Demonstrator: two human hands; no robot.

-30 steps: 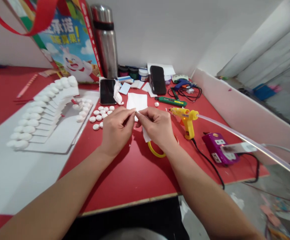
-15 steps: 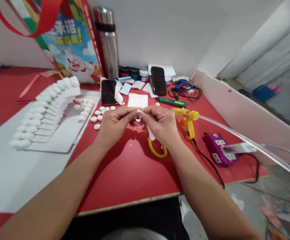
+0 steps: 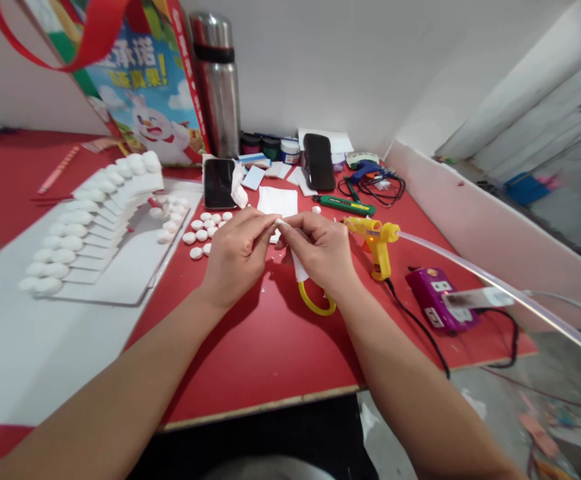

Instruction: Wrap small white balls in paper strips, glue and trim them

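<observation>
My left hand [image 3: 236,255] and my right hand [image 3: 321,252] meet over the red table, thumbs and forefingers pinched on a small white piece [image 3: 279,223]. Most of that piece is hidden by the fingertips, so its material is unclear. A white strip [image 3: 300,268] shows below my right hand; I cannot tell whether the palm holds it. Just under it lies a yellow ring-shaped handle [image 3: 315,307], its other end covered. Left of my left hand are several white oval pads [image 3: 201,235]. A white paper square [image 3: 277,199] lies behind the fingertips.
At left, a stepped white model [image 3: 95,230] edged with white pads stands on a board. To the right are a yellow glue gun [image 3: 377,243] with a long clear stick and a purple power socket [image 3: 440,299]. Behind lie phones [image 3: 219,183], a green cutter [image 3: 346,205] and a steel flask [image 3: 219,87].
My left hand has rolled slightly, its fingers rising and turning over the white piece. Both hands stay together in nearly the same place.
</observation>
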